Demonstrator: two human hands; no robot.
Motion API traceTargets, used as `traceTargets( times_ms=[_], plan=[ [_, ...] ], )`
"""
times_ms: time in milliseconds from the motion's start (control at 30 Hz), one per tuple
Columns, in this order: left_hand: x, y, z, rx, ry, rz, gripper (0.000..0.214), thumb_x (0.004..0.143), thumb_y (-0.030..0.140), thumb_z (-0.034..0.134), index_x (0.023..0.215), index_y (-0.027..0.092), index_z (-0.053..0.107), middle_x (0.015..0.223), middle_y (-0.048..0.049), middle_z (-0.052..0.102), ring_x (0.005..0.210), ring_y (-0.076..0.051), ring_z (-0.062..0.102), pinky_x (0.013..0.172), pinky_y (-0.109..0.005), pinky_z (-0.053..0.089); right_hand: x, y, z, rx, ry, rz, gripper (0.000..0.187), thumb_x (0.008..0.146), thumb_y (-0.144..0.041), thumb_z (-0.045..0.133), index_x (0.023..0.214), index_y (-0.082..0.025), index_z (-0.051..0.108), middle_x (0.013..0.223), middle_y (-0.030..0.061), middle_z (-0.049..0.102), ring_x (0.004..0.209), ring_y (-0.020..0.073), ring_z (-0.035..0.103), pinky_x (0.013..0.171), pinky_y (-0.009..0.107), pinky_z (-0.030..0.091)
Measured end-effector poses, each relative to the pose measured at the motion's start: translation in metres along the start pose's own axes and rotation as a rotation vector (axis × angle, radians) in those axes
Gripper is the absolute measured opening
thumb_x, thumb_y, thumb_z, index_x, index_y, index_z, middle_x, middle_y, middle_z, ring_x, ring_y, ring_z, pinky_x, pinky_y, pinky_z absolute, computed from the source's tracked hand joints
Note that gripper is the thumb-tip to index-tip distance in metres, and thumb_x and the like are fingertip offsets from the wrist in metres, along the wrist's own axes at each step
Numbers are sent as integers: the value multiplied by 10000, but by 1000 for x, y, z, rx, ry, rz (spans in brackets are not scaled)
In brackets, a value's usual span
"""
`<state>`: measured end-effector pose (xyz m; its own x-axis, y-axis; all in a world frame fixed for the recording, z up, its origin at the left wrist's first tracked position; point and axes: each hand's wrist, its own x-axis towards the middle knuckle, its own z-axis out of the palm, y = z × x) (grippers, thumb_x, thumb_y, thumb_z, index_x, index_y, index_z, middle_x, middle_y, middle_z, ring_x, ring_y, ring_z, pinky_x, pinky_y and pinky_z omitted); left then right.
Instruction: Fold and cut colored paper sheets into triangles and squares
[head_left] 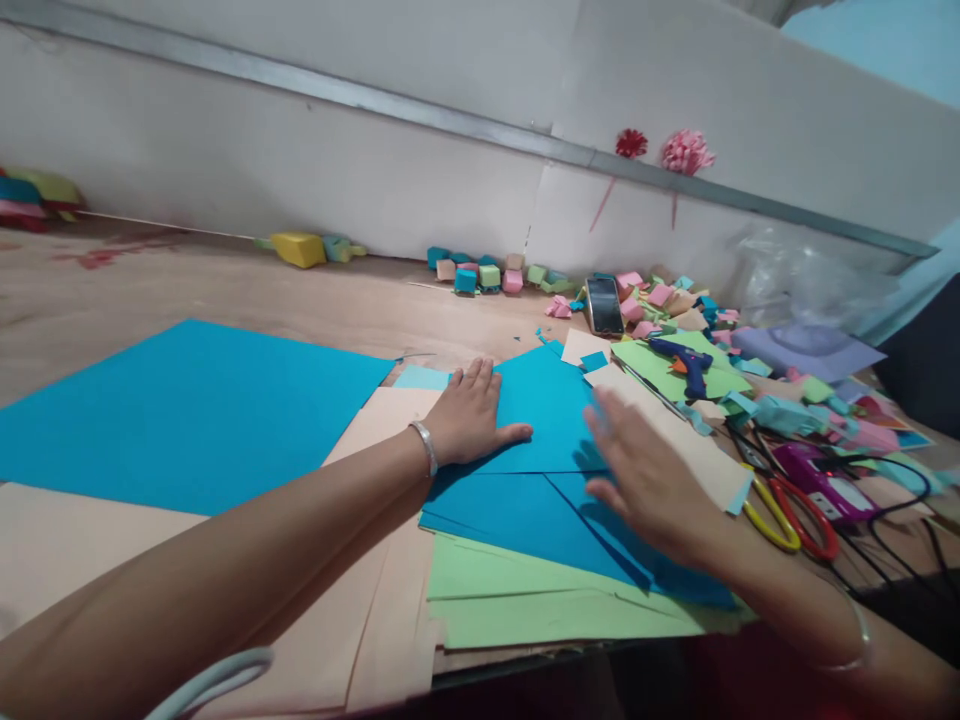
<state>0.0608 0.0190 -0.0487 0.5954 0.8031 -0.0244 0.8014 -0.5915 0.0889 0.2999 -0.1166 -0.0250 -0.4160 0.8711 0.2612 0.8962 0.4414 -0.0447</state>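
Blue paper (540,405) lies on the desk (360,320) between the two hands, atop more blue pieces (491,505) and a stack of pale green sheets (517,620). The left hand (469,415) presses flat on its left part, fingers extended, thumb out to the side — that grip is closed on nothing. The right hand (652,480) is blurred over the paper's right side, its grip loose and unclosed; whether it touches the surface I cannot tell.

As for progress, the work looks partway along, at the smoothing or folding stage. A straight edge runs across the blue paper below the left hand, though whether it is a crease or a cut is unclear. Small paper blocks (487,278) stand near the wall, apparently completed pieces, and a heap of folded bits (660,300) suggests plenty of cutting and folding already done. Much stock looks unused: the large blue sheet (195,420) at the left shows no fold, and peach sheets (397,600) lie beside the stack. Scissors (780,515) and a glue gun (690,365) sit to the right — neither in hand.
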Motion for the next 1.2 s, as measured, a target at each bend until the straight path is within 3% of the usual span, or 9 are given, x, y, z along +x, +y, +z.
traceTargets(
  times_ms=[133, 233, 367, 533, 667, 833, 933, 1033, 1200],
  plan=[
    [0, 0, -1, 7, -1, 9, 1014, 867, 773, 285, 1517, -4, 230, 1606, -213, 76, 1501, -341, 47, 1207, -489, 99, -8, -9, -11, 476, -435, -276, 462, 988, -427, 425, 1409, -255, 507, 1487, 88, 470, 1396, 217, 397, 1167, 434, 303],
    [0, 0, -2, -4, 2, 15, 1011, 865, 771, 294, 1515, 0, 237, 1605, -210, 85, 1501, -342, 56, 1205, -495, 104, -9, -8, -27, 545, -331, -198, 358, 1002, -351, 416, 1272, -258, 631, 1329, 54, 630, 1265, 180, 551, 1148, 408, 343],
    [0, 0, -2, -13, 17, 18, 1003, 871, 755, 301, 1505, -21, 249, 1597, -232, 94, 1496, -359, 65, 1200, -505, 117, -6, 3, -33, 491, -157, -92, 353, 985, -364, 455, 1278, -267, 629, 1356, 55, 608, 1305, 200, 515, 1107, 393, 406],
    [1, -1, 0, -42, 35, 22, 1003, 857, 765, 324, 1505, 1, 266, 1596, -230, 122, 1495, -364, 70, 1197, -511, 115, -9, 1, -31, 364, -286, -109, 632, 943, -524, 478, 1497, -237, 375, 1589, 108, 263, 1460, 264, 253, 1158, 460, 299],
    [0, -1, 0, -44, 20, 25, 994, 861, 769, 302, 1507, 14, 266, 1600, -220, 135, 1497, -353, 81, 1200, -494, 111, -4, -14, -29, 759, -534, -448, 515, 987, -549, 336, 1330, -260, 590, 1400, 56, 572, 1342, 155, 467, 1093, 296, 389],
    [0, 0, 1, -17, 19, 15, 973, 877, 752, 292, 1508, 11, 259, 1601, -225, 121, 1497, -356, 72, 1197, -494, 110, 13, -37, -16, 608, -310, -250, 604, 936, -581, 457, 1362, -164, 555, 1523, 153, 398, 1429, 253, 336, 1163, 431, 286],
    [1, -1, 2, -15, 13, 28, 996, 867, 767, 297, 1511, 8, 253, 1599, -229, 124, 1496, -361, 76, 1196, -503, 118, 21, -42, -18, 834, -429, -436, 492, 988, -516, 392, 1132, -158, 696, 1142, 109, 719, 1099, 156, 654, 965, 273, 489],
    [1, -2, 2, -3, 6, 38, 1014, 867, 775, 282, 1515, -4, 234, 1602, -230, 95, 1497, -359, 59, 1199, -502, 112, 34, -31, -28, 833, -252, -290, 371, 1011, -372, 404, 1076, -163, 704, 834, 44, 756, 764, 103, 703, 747, 208, 532],
    [-1, -2, 1, 3, 2, 39, 1008, 877, 769, 267, 1511, -14, 236, 1595, -244, 99, 1493, -369, 75, 1196, -510, 115, 65, 9, -2, 294, -78, -66, 513, 964, -458, 445, 1386, -179, 530, 1442, 133, 515, 1360, 264, 445, 1119, 442, 370]
  ],
)
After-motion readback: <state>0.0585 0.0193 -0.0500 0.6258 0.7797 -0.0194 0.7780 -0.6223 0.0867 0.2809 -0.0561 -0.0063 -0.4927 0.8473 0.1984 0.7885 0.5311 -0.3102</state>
